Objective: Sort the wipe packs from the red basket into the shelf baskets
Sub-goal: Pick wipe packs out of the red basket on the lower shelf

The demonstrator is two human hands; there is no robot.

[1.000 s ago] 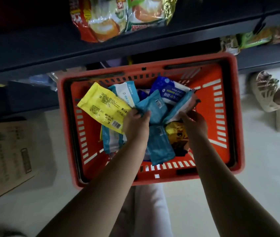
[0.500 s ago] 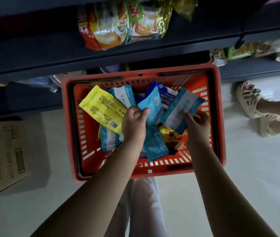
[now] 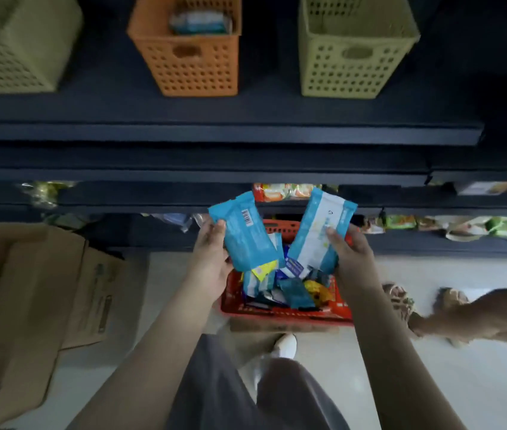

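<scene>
Grip: left hand (image 3: 211,252) clamped teal wipe pack (image 3: 246,234) | right hand (image 3: 351,252) clamped blue-and-white wipe pack (image 3: 317,237) | both packs were at frame centre, above red basket (image 3: 277,313) | orange shelf basket (image 3: 193,66) sat upper centre.

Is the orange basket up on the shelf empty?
Not empty. Something blue and white, likely a pack, shows inside the orange basket, though it is blurry.

Lighting is dim and even, without hard shadows. The pale floor (image 3: 463,383) is the brightest area; the dark shelf (image 3: 215,131) reflects little. Blur softens the orange basket (image 3: 196,66) and the cardboard box (image 3: 29,305). Wide-angle distortion stretches shapes at the edges. The blue pack (image 3: 247,237) appears sharpest.
</scene>
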